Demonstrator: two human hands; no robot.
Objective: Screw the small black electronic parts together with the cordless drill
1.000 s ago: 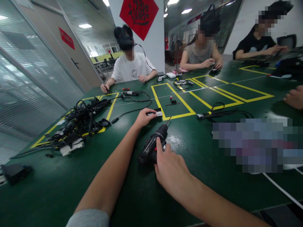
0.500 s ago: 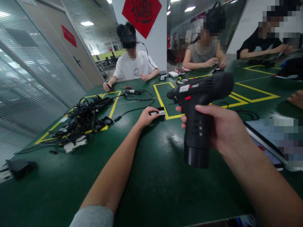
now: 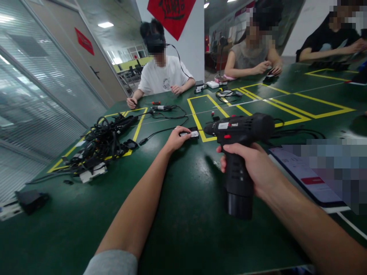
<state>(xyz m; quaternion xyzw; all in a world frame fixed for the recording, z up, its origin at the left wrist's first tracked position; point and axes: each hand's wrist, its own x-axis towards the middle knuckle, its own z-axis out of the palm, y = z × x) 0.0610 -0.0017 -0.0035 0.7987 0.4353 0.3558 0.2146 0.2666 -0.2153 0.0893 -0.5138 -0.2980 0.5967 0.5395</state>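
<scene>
My right hand (image 3: 252, 166) is wrapped round the grip of a black cordless drill (image 3: 239, 131), held upright above the green table (image 3: 177, 214) with its nose pointing left. Just beyond the drill's tip, my left hand (image 3: 174, 139) rests on the table and pinches a small black-and-white adapter (image 3: 191, 134), which has a black cable running off to the left. The adapter lies beside the corner of a yellow taped rectangle (image 3: 200, 114).
A tangled heap of black cables and chargers (image 3: 100, 147) lies at the left. A black box (image 3: 30, 200) sits near the left edge. A tablet (image 3: 304, 173) lies at my right. Three other people sit along the far side, their hands on small parts.
My right hand picked the drill up off the table, raised it high, and has now lowered it towards the adapter. My left hand has stayed on the adapter.
</scene>
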